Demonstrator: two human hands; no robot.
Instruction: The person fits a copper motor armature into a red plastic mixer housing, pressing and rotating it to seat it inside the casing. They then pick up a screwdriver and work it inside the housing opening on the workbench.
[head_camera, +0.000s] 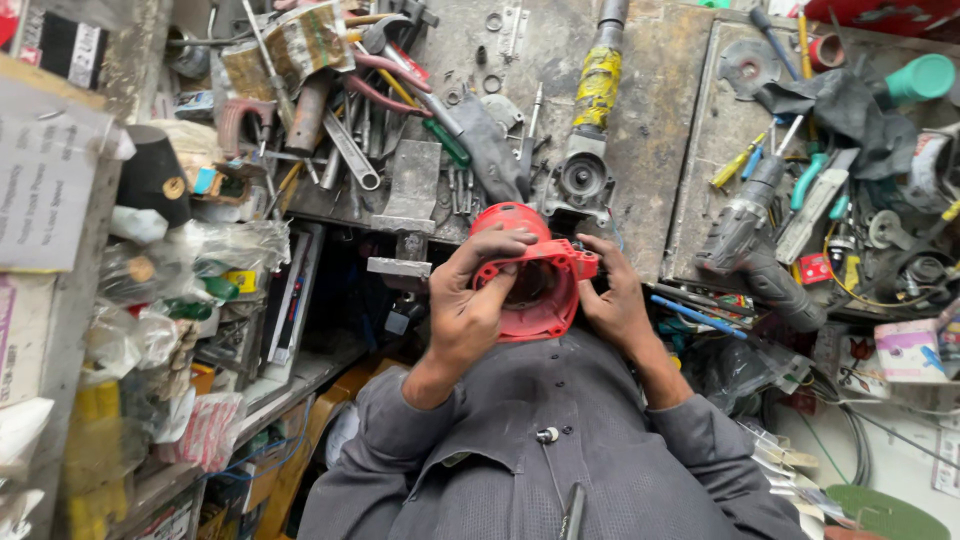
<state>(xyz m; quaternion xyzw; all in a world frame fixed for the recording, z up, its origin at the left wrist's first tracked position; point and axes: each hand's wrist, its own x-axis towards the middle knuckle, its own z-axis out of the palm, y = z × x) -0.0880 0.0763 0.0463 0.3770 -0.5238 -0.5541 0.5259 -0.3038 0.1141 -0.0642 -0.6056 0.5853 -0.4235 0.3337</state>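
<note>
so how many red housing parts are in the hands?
1. A single red plastic housing sits between both hands, the left hand wrapped over its near side and the right hand on its far edge. Clutter on the bench may hide others.

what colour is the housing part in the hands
Red; the housing shows in the head view, held by both hands.

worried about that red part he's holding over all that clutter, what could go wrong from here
1. The red housing is held in the air by the left hand and right hand alone, off the workbench; a slip could drop it into the dark gap below.
2. Loose wrenches and screwdrivers crowd the bench edge, so an elbow nudge might knock them down.
</note>
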